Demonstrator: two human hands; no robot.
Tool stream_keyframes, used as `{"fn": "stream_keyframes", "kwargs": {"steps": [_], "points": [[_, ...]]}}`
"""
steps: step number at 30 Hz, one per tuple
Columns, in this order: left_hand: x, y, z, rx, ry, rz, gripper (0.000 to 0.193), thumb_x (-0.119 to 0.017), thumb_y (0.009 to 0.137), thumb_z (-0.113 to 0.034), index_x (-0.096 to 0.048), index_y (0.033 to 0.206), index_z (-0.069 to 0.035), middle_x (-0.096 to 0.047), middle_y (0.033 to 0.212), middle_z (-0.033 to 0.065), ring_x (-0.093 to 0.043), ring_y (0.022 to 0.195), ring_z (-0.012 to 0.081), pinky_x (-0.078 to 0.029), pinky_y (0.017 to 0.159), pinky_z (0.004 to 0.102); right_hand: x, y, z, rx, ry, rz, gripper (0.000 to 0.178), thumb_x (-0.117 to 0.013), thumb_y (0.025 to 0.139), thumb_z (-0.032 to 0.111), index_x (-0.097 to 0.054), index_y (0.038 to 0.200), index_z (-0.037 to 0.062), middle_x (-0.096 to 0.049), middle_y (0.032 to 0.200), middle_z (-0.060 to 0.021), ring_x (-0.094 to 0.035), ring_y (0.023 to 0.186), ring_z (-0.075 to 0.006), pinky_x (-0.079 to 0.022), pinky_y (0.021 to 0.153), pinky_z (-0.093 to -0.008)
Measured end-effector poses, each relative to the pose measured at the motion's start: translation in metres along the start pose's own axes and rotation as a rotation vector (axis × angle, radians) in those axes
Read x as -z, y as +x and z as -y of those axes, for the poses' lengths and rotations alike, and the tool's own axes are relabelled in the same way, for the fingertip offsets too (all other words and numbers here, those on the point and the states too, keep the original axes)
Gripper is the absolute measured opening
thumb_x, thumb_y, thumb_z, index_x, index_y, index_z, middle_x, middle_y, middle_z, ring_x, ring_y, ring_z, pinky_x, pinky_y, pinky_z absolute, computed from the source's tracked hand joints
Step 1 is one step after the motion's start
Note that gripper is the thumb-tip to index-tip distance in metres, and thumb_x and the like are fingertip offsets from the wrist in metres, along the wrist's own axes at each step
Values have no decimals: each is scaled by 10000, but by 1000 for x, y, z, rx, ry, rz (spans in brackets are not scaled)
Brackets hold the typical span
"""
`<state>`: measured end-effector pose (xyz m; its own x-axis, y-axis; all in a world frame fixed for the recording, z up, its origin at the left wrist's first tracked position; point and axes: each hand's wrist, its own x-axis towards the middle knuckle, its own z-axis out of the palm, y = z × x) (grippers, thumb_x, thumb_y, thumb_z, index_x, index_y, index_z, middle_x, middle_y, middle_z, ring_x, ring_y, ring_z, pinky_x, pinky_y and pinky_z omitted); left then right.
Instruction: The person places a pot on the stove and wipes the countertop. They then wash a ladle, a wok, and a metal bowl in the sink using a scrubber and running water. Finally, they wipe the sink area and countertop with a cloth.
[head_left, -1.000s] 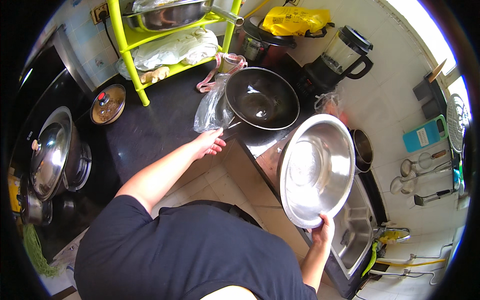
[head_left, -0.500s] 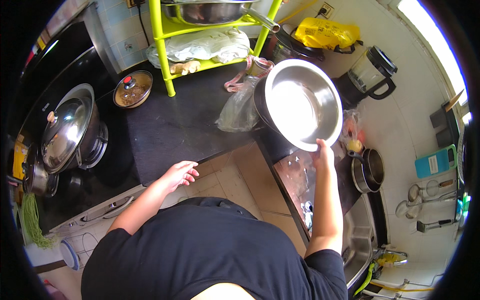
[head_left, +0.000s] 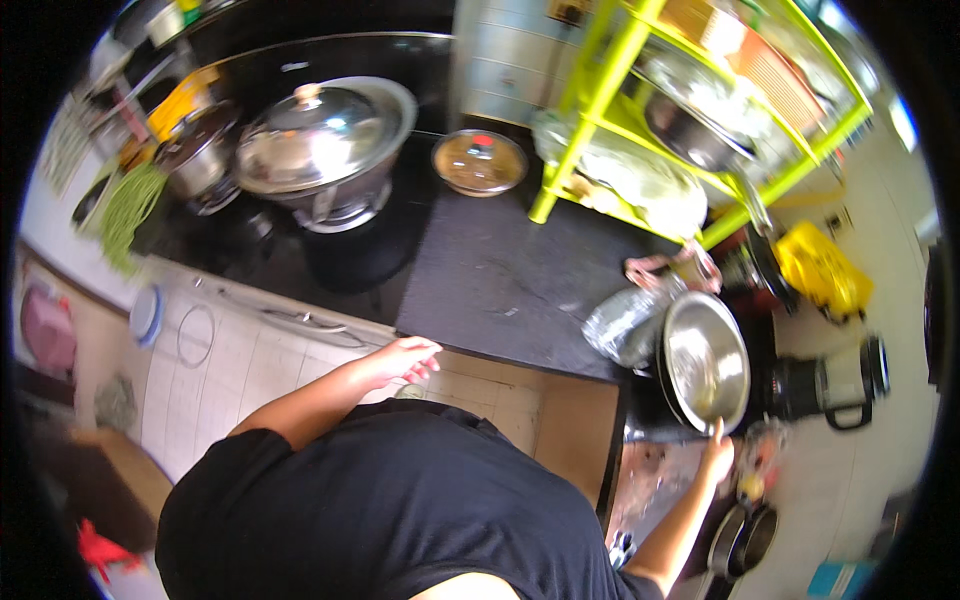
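My right hand [head_left: 716,458] grips the near rim of a shiny stainless steel basin [head_left: 706,358], its thumb over the edge. The basin is tilted, its hollow side facing up and to the right, and no food shows in it. Beside its left wall lies a clear plastic bag [head_left: 632,325] on the dark counter [head_left: 500,280]. My left hand [head_left: 402,362] hangs just off the counter's front edge, its fingers loosely bent and apart, holding nothing.
On the stove at the left stand a large lidded pan [head_left: 320,140] and a smaller pot [head_left: 200,165]. A lidded glass bowl [head_left: 480,165] sits near the green rack [head_left: 598,95]. A blender [head_left: 825,385] and stacked pots [head_left: 743,540] are at the right.
The view has swung left, so the stove and rack sit farther right in it. My right hand still holds the basin, which appears lower and more tilted. The left hand stays empty.
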<state>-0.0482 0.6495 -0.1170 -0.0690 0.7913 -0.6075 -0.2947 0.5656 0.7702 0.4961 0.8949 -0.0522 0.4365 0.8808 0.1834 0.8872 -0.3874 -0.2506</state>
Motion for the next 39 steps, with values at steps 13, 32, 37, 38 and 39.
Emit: {"fn": "stream_keyframes", "kwargs": {"steps": [13,32,37,38,39], "points": [[-33,-9,1,31,55,67,305,-445,923,-237,-485,1181,-78,-575,930,56,-541,735,98,-454,625,230,40,-96,-9,228,492,213,248,-487,896,234,-615,1001,51,-637,891,-121,-605,809,-224,-455,732,-300],[-187,51,-37,114,442,595,366,-484,897,-236,-452,1202,-35,-582,938,71,-559,736,100,-455,621,209,8,-246,-195,-254,-210,-149,389,-636,748,219,-543,1119,145,-515,1048,-202,-522,904,-374,-437,779,-446],[-175,51,-34,158,450,561,374,-475,903,-221,-434,1211,-14,-578,943,84,-558,735,104,-458,617,209,-29,-192,-105,-56,73,-223,347,-612,687,108,-552,1027,146,-523,992,-156,-471,983,-346,-394,853,-447],[-171,51,-34,169,440,547,380,-471,905,-218,-424,1220,-11,-577,945,89,-558,736,108,-459,617,210,-41,-179,-88,1,53,-224,347,-619,679,111,-552,1017,151,-497,1009,-150,-462,993,-351,-394,863,-450],[-167,49,-34,169,425,562,385,-468,907,-218,-417,1228,-11,-576,950,93,-560,738,111,-460,617,211,-48,-164,-70,35,106,-175,354,-621,679,116,-549,1024,150,-489,1004,-150,-462,995,-345,-401,855,-445]]}}
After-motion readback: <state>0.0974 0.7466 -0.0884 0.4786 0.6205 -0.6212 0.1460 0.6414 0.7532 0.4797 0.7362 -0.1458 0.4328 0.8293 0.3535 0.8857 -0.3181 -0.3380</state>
